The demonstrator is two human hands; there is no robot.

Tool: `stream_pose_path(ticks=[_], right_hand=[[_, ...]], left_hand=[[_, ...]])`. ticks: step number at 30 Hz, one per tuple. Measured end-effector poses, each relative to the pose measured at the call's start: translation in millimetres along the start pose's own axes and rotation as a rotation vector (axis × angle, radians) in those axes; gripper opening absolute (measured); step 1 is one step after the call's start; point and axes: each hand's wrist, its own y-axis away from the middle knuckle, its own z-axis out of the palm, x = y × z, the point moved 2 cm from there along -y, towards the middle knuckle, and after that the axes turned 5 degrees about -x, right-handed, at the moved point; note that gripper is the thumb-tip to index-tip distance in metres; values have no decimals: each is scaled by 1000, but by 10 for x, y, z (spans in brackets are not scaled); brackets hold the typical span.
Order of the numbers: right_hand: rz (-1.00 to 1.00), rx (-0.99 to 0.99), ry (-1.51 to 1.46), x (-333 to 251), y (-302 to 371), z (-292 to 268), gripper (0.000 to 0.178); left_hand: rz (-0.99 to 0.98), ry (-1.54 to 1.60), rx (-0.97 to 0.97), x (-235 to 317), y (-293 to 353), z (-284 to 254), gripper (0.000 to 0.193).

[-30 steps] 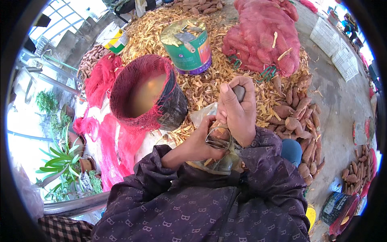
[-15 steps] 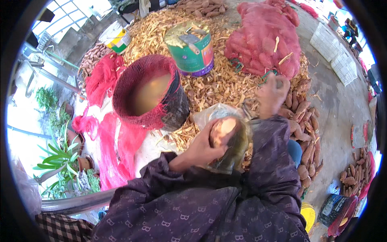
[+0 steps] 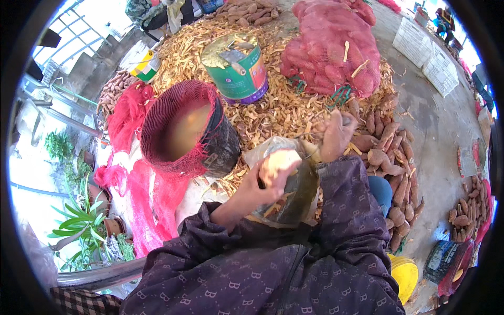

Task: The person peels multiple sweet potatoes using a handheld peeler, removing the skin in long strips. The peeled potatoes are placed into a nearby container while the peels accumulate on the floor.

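Note:
My left hand (image 3: 249,193) is closed round a partly peeled sweet potato (image 3: 279,164), its pale flesh facing up. A dark, shiny plastic sheet (image 3: 302,197) lies across my lap beneath it. To the right, my right hand (image 3: 337,137) is raised with curled fingers, apart from the sweet potato. What sits in those fingers, if anything, is blurred and I cannot make it out. Loose peelings (image 3: 273,118) spread over the floor beyond both hands. Unpeeled sweet potatoes (image 3: 388,157) lie heaped beside my right arm.
A dark bucket (image 3: 224,144) lined with red mesh holds cloudy water at front left. Behind it stands a green bucket (image 3: 231,81) with a tool on top. A full red mesh sack (image 3: 331,52) rests at the far right, near white crates (image 3: 415,42). Potted plants (image 3: 79,220) line the left.
My right hand has come down and slightly left, nearer the sweet potato. My left hand has shifted slightly left with the sweet potato, and the whole view has shifted a little.

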Motion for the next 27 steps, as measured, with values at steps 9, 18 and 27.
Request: stream_pose_path(ticks=[9,18,27], right_hand=[[195,-248,7,-89,327,405,17],[-58,-89,-30,-501,318,319,18],[-53,-508,87,-390,978,779,12]], left_hand=[[-34,-127,-18,100,17,104,80],[62,-282,90,152,124,-24,81],[89,-386,133,371,206,149,76]])
